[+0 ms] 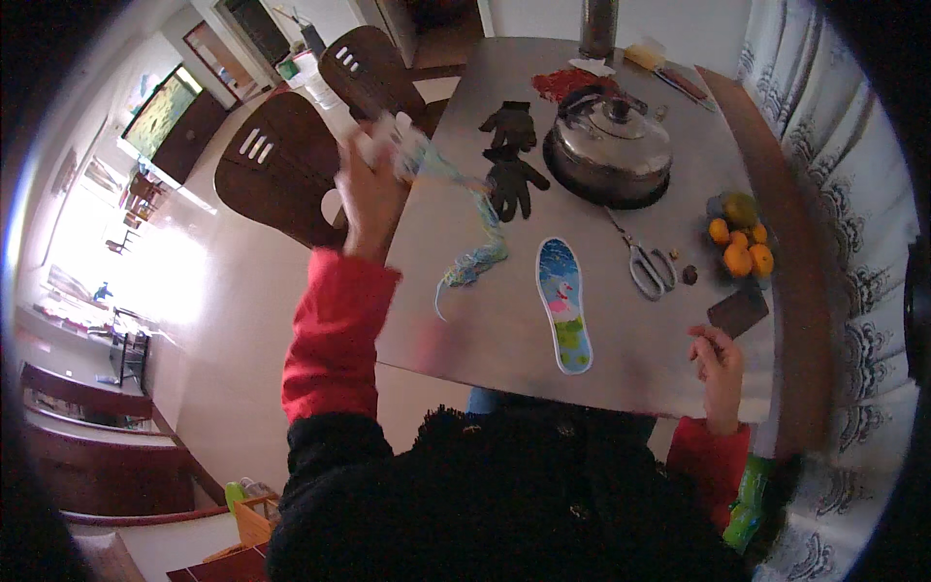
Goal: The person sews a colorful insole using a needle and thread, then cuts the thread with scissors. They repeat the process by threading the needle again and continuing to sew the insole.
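Note:
My left hand (371, 189) is raised over the table's left edge, its fingers closed around a pale bundle (400, 149) blurred by motion. A multicoloured skein of thread (476, 262) trails from that bundle onto the tabletop. Near the right front corner hovers my right hand (718, 367), fingers curled; whether something thin is between them is too small to tell. Just beyond it lies a dark flat rectangular object (738, 313). Between the hands, an insole (564, 305) with a colourful picture lies flat. Grey-handled scissors (651, 270) lie to its right.
A steel kettle (611, 149) stands beyond the scissors, with dark gloves (513, 167) to its left. Oranges (738, 258) sit at the right beside a small dark round object (689, 274). Red material (571, 85) is behind. Wooden chairs (284, 167) line the left side; a curtain (836, 218) hangs right.

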{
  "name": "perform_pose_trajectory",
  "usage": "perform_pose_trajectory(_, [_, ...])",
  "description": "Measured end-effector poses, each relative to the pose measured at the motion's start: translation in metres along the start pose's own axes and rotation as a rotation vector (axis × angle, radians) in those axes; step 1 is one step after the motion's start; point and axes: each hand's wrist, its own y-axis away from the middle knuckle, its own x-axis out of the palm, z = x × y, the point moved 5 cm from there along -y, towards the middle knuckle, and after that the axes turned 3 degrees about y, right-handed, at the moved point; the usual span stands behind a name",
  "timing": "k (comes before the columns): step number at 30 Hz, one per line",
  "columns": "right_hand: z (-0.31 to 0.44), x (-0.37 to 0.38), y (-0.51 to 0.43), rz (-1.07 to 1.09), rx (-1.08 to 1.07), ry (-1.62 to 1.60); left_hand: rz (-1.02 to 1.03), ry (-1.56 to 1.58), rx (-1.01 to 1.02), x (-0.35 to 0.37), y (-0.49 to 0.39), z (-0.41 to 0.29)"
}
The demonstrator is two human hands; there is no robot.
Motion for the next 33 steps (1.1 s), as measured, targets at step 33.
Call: perform_pose_trajectory(33, [0.123, 0.097, -0.019, 0.752, -0.341, 0.03, 1.34, 1.083, -0.447, 0.068, 0.14, -0.192])
